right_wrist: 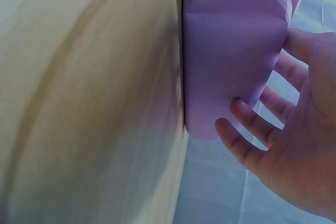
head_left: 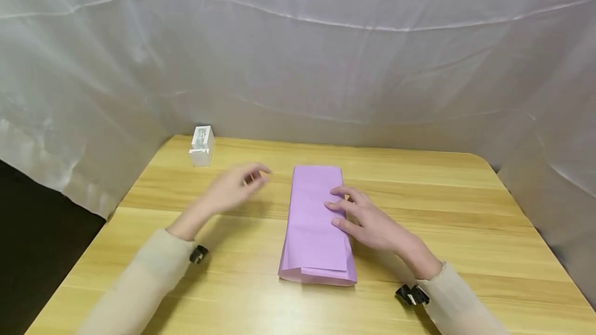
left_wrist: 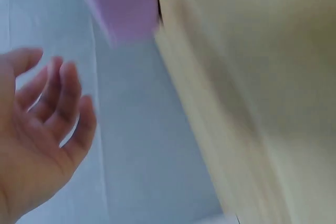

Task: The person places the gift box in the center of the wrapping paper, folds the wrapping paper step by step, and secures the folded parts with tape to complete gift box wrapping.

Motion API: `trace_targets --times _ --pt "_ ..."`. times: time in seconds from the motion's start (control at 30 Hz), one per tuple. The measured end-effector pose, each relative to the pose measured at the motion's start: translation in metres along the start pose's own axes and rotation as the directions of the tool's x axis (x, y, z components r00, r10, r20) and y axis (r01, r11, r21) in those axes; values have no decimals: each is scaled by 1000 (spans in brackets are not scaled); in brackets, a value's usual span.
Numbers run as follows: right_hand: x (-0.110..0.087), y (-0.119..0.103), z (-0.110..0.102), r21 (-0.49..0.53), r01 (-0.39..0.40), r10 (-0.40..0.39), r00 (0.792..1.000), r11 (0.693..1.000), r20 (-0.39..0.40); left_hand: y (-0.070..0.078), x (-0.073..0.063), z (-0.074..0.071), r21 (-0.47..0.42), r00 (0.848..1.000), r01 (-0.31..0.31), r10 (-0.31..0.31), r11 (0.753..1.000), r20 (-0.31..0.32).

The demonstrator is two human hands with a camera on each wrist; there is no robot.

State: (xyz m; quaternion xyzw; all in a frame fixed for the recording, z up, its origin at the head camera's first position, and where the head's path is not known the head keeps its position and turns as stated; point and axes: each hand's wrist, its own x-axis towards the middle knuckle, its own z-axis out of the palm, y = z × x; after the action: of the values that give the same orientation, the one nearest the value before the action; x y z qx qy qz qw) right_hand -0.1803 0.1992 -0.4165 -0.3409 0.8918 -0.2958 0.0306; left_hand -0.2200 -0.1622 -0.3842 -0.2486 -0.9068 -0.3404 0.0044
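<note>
A long purple paper packet (head_left: 316, 211) lies on the table, its folded end toward the person slightly gaping. In the right wrist view, the packet's purple side (right_wrist: 226, 66) rises off the wood with a crease across it. My right hand (head_left: 368, 221) rests spread fingers along the packet's right edge, the thumb nearer the person. Left of the packet, my left hand (head_left: 237, 187) is held over the table with loosely bent fingers, slightly blurred and holding nothing. The left wrist view shows that hand's palm (left_wrist: 37, 145) apart from the packet (left_wrist: 126, 9).
A small white box (head_left: 202, 146) with a clear, shiny top stands near the table's back left corner. The wooden table (head_left: 442, 206) is bordered by grey cloth walls (head_left: 298, 76). Each sleeve carries a small black clip (head_left: 412, 295) at the wrist.
</note>
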Motion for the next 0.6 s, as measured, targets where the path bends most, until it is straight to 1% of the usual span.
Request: trace_targets --times 0.03,0.07,0.1,0.13,0.17,0.23,0.3,0.33,0.37,0.4,0.43,0.47,0.53,0.57,0.6 --pt "0 0 0 0 -4 4 1000 1000 2 -8 1 -10 -18 997 39 -40 999 -70" --pt "-1 1 -1 2 -9 9 1000 1000 4 -18 3 -21 -48 986 77 -83 996 -145" --pt "-2 1 -1 1 -9 9 1000 1000 3 -26 4 -31 -89 969 108 -125 990 -213" --pt "-4 1 -2 2 -9 9 1000 1000 0 -36 5 -40 -132 945 141 -173 981 -276" --pt "-5 1 -2 0 -6 6 1000 1000 -3 -46 7 -49 -171 916 176 -225 969 -332" --pt "-8 1 -3 1 -6 6 1000 1000 -8 -64 8 -65 -212 847 266 -333 940 -415" --pt "-10 1 -4 1 -8 8 1000 1000 -12 -81 9 -77 -229 790 354 -421 907 -446" --pt "-11 1 -4 2 -15 15 1000 1000 -13 -88 10 -82 -223 771 401 -459 888 -442" --pt "-12 0 -4 1 -15 15 1000 1000 -15 -96 11 -85 -206 760 447 -491 870 -425" --pt "-13 0 -4 3 -19 19 1000 1000 -14 -102 11 -89 -180 756 489 -518 853 -401" --pt "-13 0 -4 5 -23 23 1000 1000 -12 -109 11 -91 -151 755 528 -544 835 -367" --pt "-13 0 -3 5 -21 21 1000 1000 -14 -114 12 -93 -127 757 558 -565 820 -327" --pt "-14 0 -3 3 -20 20 1000 1000 -12 -121 13 -94 -119 759 594 -604 795 -245" --pt "-14 0 -2 3 -18 18 1000 1000 -12 -123 14 -93 -127 758 607 -620 784 -203" --pt "-14 0 -2 4 -21 21 1000 1000 -10 -125 14 -92 -153 755 616 -634 773 -165"
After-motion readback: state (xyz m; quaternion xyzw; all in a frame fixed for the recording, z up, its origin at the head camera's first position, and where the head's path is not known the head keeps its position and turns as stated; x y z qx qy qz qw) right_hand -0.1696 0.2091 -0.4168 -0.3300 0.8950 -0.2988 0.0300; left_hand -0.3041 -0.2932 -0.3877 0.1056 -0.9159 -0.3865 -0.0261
